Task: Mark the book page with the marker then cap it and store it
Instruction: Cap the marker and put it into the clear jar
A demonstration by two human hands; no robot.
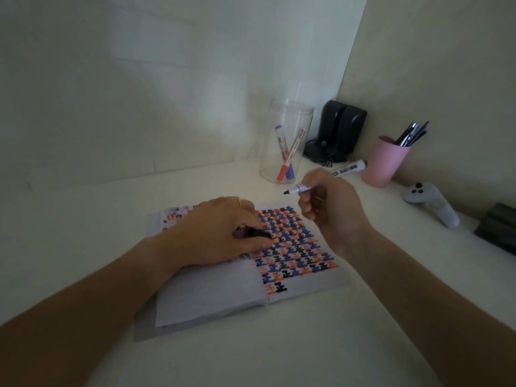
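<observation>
Right hand (325, 208): closed around the marker (332, 177), which I hold lifted clear of the paper, bare black tip pointing left, so no stray ink lands while the cap is off.

Left hand (223, 233): resting on the book (223, 291), pressing the spread flat; my fingers are pinched on a small black piece, by my judgement the cap (258, 233), kept close for refitting.

Book: open on the bench (307, 344), right page filled with rows of red, blue and black marks, the lowest row only begun; left page mostly blank.

Clear jar (284, 141): behind the book, open-topped, holding a red marker and a blue one. I take it as the storage place.

Pink cup (385, 163): right of the jar, full of dark pens.

Black speakers (339, 129): in the corner, their cables trailing near the jar's base.

White controller (431, 203): far right, well apart.

Obstructions: none between my right hand and the jar mouth; the tall rim calls for a lift over it.
</observation>
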